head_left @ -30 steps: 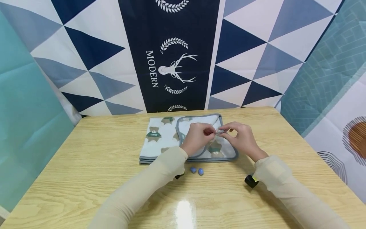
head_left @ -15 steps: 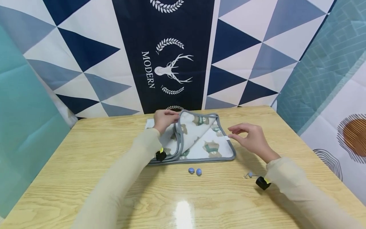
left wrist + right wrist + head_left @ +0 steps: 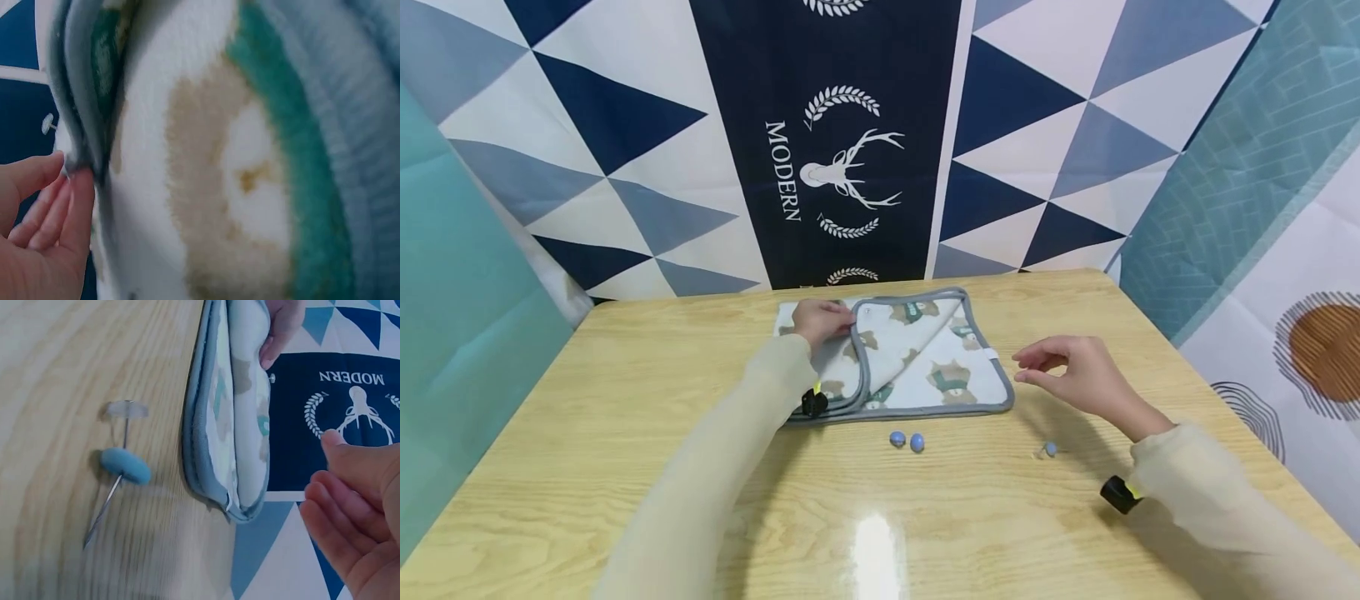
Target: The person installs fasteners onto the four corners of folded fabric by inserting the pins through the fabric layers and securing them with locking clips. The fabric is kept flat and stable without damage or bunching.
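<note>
My left hand (image 3: 822,322) pinches the grey-trimmed edge of a folded white bear-print blanket (image 3: 955,383) near its back left corner. In the left wrist view, the thumb and fingertips (image 3: 78,181) meet on the grey binding (image 3: 78,87); a small clear-headed pin (image 3: 47,124) stands out beside it. My right hand (image 3: 1078,371) hovers just right of the blanket, its fingers loosely bent and apart from the thumb, holding nothing visible. Close to it is a white tag (image 3: 991,353) on the blanket's right edge.
Two blue oval caps (image 3: 897,437) lie on the wooden table (image 3: 647,467) in front of the blanket. Farther right, a blue cap (image 3: 125,465) lies with a thin metal pin and a clear disc (image 3: 127,409). A patterned cloth (image 3: 857,125) hangs behind the table.
Both hands were together over the blanket's right part. My left hand has moved left, drawing the upper layer's edge over, then lowered slightly. The right hand has drawn away rightward from the tag.
</note>
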A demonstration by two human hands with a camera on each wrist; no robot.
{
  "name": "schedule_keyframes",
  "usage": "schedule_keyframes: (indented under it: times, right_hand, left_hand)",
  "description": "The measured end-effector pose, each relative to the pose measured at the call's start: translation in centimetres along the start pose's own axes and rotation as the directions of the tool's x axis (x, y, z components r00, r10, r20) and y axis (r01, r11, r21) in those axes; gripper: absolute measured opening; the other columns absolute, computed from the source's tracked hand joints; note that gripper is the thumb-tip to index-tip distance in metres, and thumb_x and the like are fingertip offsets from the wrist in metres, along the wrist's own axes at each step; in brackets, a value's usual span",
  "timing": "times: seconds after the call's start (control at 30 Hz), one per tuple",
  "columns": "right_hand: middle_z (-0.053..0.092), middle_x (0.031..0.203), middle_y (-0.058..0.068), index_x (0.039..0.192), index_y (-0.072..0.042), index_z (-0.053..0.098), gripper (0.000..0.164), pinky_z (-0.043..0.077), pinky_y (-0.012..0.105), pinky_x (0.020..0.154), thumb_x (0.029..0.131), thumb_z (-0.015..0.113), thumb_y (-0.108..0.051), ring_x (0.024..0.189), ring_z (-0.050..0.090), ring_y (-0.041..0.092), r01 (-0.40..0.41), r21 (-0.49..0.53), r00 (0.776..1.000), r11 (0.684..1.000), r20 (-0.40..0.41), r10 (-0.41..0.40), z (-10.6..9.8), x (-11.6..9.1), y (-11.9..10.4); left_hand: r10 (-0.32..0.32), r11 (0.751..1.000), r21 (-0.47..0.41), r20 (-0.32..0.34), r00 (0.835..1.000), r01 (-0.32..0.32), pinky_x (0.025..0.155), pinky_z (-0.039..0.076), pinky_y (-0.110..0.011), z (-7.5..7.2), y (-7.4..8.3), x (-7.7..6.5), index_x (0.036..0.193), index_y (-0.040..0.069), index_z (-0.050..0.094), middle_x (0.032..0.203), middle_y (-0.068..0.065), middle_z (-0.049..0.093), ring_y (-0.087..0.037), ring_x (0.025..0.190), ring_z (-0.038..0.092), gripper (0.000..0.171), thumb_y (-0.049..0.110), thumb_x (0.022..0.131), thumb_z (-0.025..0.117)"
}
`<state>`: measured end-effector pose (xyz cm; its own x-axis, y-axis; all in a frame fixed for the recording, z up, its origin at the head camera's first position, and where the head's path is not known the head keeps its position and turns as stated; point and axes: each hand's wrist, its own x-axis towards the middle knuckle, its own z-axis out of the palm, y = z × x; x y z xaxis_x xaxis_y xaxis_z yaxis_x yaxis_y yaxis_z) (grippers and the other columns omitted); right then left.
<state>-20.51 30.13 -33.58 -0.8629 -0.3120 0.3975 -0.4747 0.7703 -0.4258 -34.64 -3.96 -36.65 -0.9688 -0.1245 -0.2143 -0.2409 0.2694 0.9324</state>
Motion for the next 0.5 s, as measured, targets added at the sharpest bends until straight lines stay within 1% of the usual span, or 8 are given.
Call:
schedule_keyframes:
  times: [0.07,0.13,0.2,0.27,0.37,0.4,0.47,0.5]
  right_hand:
    - [0.074,0.081,0.002,0.09,-0.007,0.075,0.02,0.056,0.019,0.062,0.072,0.083,-0.008,0.066,0.06,-0.006,-0.003,-0.015,0.999,1.0,0.035,0.003,-0.4,-0.4,-0.2]
    - [0.074,0.08,0.001,0.089,-0.007,0.075,0.018,0.056,0.021,0.061,0.072,0.082,-0.009,0.066,0.06,-0.006,-0.004,-0.028,0.996,1.0,0.093,0.007,-0.8,-0.8,-0.4]
    - [0.073,0.079,0.0,0.088,-0.006,0.075,0.017,0.056,0.023,0.061,0.073,0.082,-0.009,0.065,0.059,-0.005,0.0,-0.038,0.985,0.999,0.173,0.006,-1.1,-1.2,-0.7]
    - [0.072,0.077,-0.002,0.087,-0.006,0.074,0.015,0.055,0.022,0.06,0.073,0.081,-0.01,0.065,0.057,-0.005,0.011,-0.044,0.963,0.999,0.268,0.001,-1.3,-1.6,-1.0]
    - [0.07,0.075,-0.004,0.083,-0.008,0.073,0.015,0.052,0.02,0.058,0.072,0.082,-0.01,0.065,0.056,-0.004,0.059,-0.037,0.921,0.998,0.388,-0.04,-1.2,-2.1,-1.4]
    - [0.069,0.074,-0.005,0.082,-0.009,0.072,0.015,0.05,0.019,0.057,0.071,0.083,-0.011,0.064,0.055,-0.005,0.071,-0.03,0.906,0.997,0.419,-0.052,-1.1,-2.3,-1.6]
    - [0.067,0.072,-0.006,0.081,-0.011,0.071,0.018,0.047,0.017,0.056,0.07,0.084,-0.013,0.063,0.053,-0.004,0.083,-0.022,0.882,0.996,0.467,-0.063,-0.7,-2.6,-1.9]
    - [0.066,0.071,-0.006,0.08,-0.012,0.07,0.018,0.046,0.017,0.055,0.069,0.085,-0.014,0.062,0.052,-0.004,0.094,-0.017,0.873,0.995,0.481,-0.074,-0.5,-2.8,-2.0]
  left_hand:
    - [0.084,0.989,0.124,-0.015,0.996,-0.082,0.078,0.058,-0.027,0.1,0.6,-0.8,0.102,0.0,0.073,0.105,-0.018,0.073,-0.018,0.08,0.071,0.025,0.011,0.08,0.076]
    - [0.192,0.95,0.255,-0.013,0.981,-0.182,0.084,0.056,-0.033,0.4,1.3,-1.7,0.106,-0.001,0.071,0.109,-0.018,0.071,-0.025,0.094,0.069,0.029,0.015,0.083,0.074]
    - [0.282,0.895,0.358,0.01,0.959,-0.267,0.089,0.055,-0.039,0.8,2.0,-2.5,0.111,-0.002,0.068,0.114,-0.018,0.069,-0.029,0.103,0.065,0.032,0.017,0.086,0.071]
    - [0.352,0.838,0.428,0.05,0.935,-0.338,0.093,0.053,-0.041,1.5,2.7,-3.3,0.117,-0.003,0.065,0.119,-0.019,0.067,-0.03,0.11,0.063,0.036,0.017,0.088,0.069]
    - [0.4,0.766,0.498,0.126,0.908,-0.407,0.097,0.053,-0.04,3.0,3.8,-4.3,0.12,-0.002,0.064,0.123,-0.016,0.066,-0.028,0.115,0.063,0.037,0.018,0.088,0.068]
    - [0.41,0.737,0.521,0.16,0.898,-0.429,0.095,0.054,-0.039,3.5,4.1,-4.7,0.119,-0.001,0.065,0.121,-0.015,0.068,-0.027,0.112,0.064,0.036,0.018,0.089,0.068]
    - [0.426,0.675,0.552,0.251,0.869,-0.49,0.094,0.054,-0.035,4.7,4.5,-5.6,0.118,0.001,0.065,0.12,-0.013,0.068,-0.025,0.11,0.065,0.036,0.02,0.089,0.068]
    - [0.435,0.633,0.564,0.307,0.847,-0.53,0.093,0.054,-0.033,5.3,4.7,-6.1,0.117,0.002,0.066,0.118,-0.012,0.069,-0.023,0.109,0.066,0.035,0.021,0.088,0.069]
